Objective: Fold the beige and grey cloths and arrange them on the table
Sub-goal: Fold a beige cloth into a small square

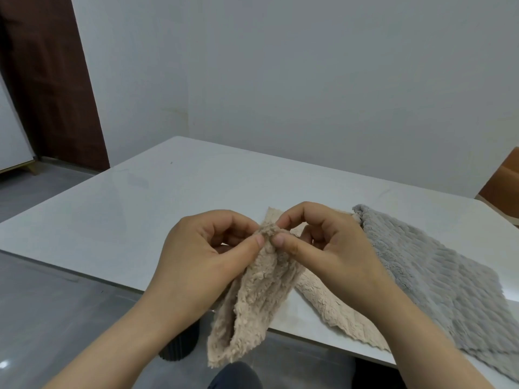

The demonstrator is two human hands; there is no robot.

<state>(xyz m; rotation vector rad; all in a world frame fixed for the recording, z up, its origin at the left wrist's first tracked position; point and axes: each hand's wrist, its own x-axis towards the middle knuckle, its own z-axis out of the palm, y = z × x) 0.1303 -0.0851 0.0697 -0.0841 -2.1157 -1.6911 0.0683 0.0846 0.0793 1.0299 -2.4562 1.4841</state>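
Observation:
A fluffy beige cloth (pixel 252 301) hangs doubled over the near table edge, its top corner lifted. My left hand (pixel 207 256) pinches that corner between thumb and forefinger. My right hand (pixel 323 242) pinches the same corner from the other side, fingertips almost meeting my left. Part of the beige cloth still lies on the white table (pixel 140 206) under my right wrist. A ribbed grey cloth (pixel 438 287) lies spread flat to the right, its near end drooping over the table edge.
The table stands against a pale wall. A brown chair back (pixel 502 183) shows at the right edge. A dark ribbed table leg (pixel 179 346) stands below the near edge, above the grey floor. My knee (pixel 236 377) is at the bottom.

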